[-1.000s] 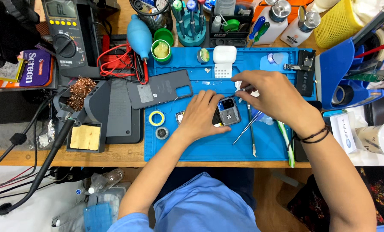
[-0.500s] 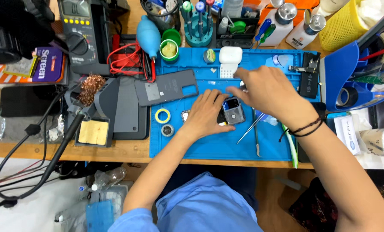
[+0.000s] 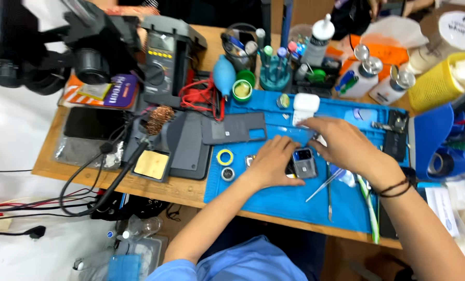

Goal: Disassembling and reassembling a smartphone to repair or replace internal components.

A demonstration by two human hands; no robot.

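A: what's on the left? soldering stand (image 3: 152, 156), grey cover (image 3: 235, 128), yellow tape (image 3: 224, 156) on the blue mat (image 3: 289, 200).

B: yep. left hand (image 3: 271, 164) pins the small grey module (image 3: 304, 163) mid-mat, fingers curled on its edge. right hand (image 3: 346, 145) touches its top, fingers loosely bent. tweezers (image 3: 326, 184) just right.

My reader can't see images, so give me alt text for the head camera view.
Two bare hands, left hand and right hand, hold a small grey device over a blue work mat, with tweezers beside it.
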